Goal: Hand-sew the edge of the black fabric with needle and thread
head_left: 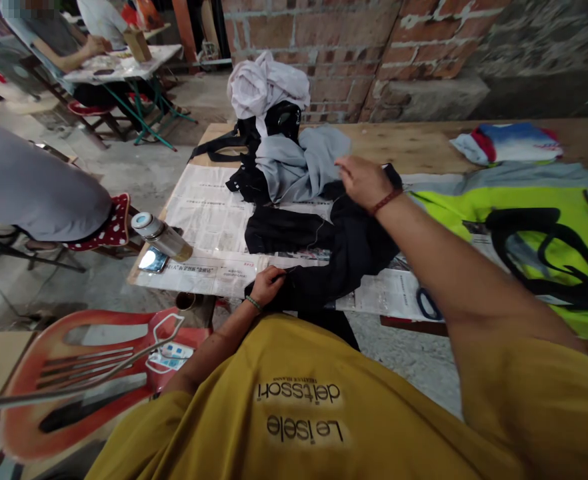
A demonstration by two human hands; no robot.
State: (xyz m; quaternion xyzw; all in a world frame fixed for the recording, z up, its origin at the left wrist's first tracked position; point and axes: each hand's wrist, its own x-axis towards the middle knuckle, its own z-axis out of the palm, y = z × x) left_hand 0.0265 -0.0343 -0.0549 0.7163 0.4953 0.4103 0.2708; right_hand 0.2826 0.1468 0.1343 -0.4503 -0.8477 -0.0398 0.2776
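A black garment (359,240), with two long parts like legs or sleeves, lies bunched over the newspaper-covered table in front of me. My left hand (268,287) grips its near end by the table's front edge, fingers closed on the cloth. Above the garment's far side is my right hand (363,181), its fingertips pinched together beside a grey cloth (299,163). What those fingertips hold, if anything, is too small to make out. A thin pale thread (319,232) trails over the black fabric.
A bottle (163,237) and a phone (153,260) occupy the left corner. White cloth (269,87) is heaped behind; a yellow-green garment (539,233) lies right. A dark blue loop (428,303) rests at the front edge. A red chair (84,320) stands left; people sit beyond.
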